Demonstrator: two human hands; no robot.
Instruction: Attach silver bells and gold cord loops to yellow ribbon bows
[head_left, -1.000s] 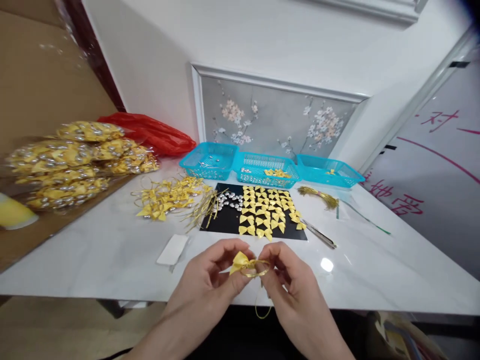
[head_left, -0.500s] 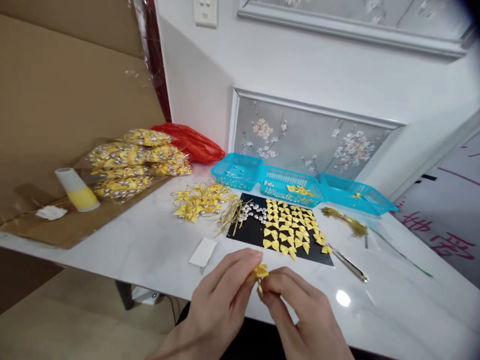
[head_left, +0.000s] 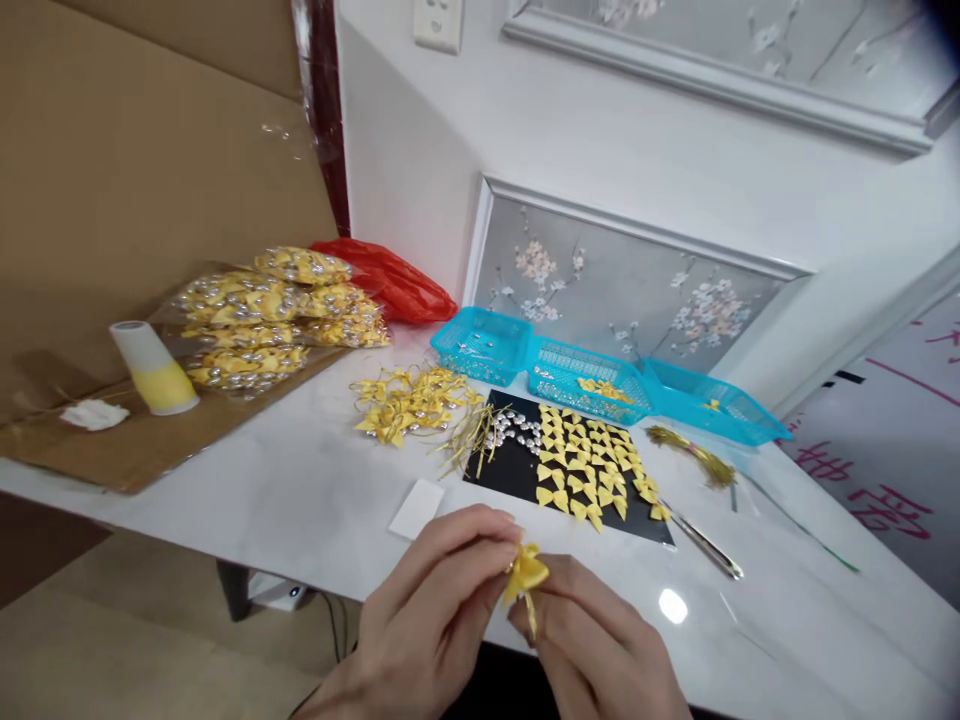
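I pinch a little yellow ribbon bow with my left hand, near the table's front edge. My right hand is closed on its gold tie, just below. Past them, more yellow bows sit in rows on a black mat, beside shiny silver beads.

Glossy yellow ribbon bow held in mid-air

It sits tilted between the left hand and the right hand, its folds spread; a thin, shiny gold cord runs down below it, partly hidden.
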